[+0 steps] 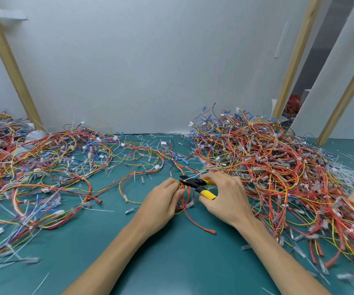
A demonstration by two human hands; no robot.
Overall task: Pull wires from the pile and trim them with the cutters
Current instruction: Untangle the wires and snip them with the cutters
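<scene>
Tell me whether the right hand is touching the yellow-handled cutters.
Touching. The head view shows the right hand gripping the cutters, its fingers curled around both yellow handles with no gap between them.

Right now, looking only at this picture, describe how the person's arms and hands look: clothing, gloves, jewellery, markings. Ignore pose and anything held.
The left hand and right hand are bare: no gloves, and no rings show on the fingers. The left forearm and right forearm are uncovered down to the picture's lower edge; no sleeve, watch, band or marking is visible.
</scene>
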